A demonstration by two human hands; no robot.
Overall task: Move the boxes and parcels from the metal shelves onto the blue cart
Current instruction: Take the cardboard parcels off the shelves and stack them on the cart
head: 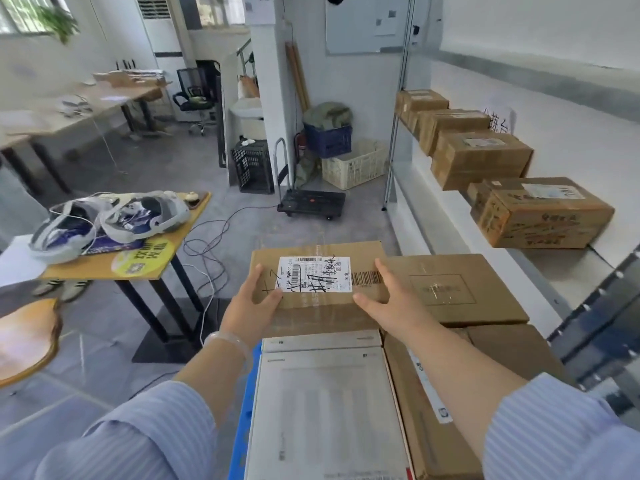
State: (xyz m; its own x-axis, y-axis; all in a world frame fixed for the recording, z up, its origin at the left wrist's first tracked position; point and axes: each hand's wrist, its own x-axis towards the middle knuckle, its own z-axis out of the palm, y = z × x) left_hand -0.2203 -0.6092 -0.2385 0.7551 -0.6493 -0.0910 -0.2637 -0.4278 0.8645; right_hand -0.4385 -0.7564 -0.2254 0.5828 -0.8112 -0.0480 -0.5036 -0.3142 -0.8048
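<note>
White box (325,403) nearest — left hand (254,306), right hand (388,299) grip scrawled, barcode-labelled carton (363,252).

Left hand (254,303): reaching forward, thumb on top of box (304,251), fingers along its left edge, holding. Pale bangle (227,341) on wrist.
Right hand (388,299): reaching forward, thumb on top, fingers at right edge, holding.
Forearms: bare, extended; striped sleeves (156,427) end near elbows.
</note>
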